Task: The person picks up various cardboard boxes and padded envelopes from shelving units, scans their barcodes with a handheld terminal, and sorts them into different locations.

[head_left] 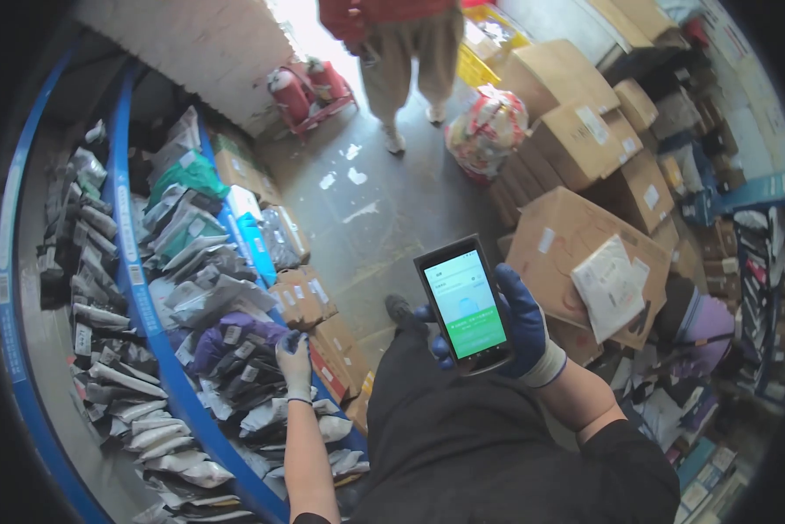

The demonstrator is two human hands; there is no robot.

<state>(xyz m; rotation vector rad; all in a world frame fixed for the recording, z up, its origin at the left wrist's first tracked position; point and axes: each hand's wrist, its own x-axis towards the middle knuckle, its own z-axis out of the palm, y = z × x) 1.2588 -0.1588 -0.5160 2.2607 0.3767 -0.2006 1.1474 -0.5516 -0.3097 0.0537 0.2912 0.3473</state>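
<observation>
My right hand (525, 327), in a dark blue glove with a pale cuff, is wrapped round a black smartphone (464, 306). Its screen is lit, with a green band across the lower half. My left hand (294, 360), gloved in white and blue, reaches to the shelf of bagged parcels on the left. Its fingers are curled together at the edge of the parcel row, beside a purple plastic mailer bag (222, 341) and dark mailer bags (251, 365). What they pinch, if anything, is too small to make out.
Blue-edged shelves (139, 288) packed with grey mailers line the left. Cardboard boxes (576, 253) are piled at right, a white parcel (609, 284) on top. Ahead are a stuffed bag (487, 131), red fire extinguishers (289, 94) and a standing person (401, 52).
</observation>
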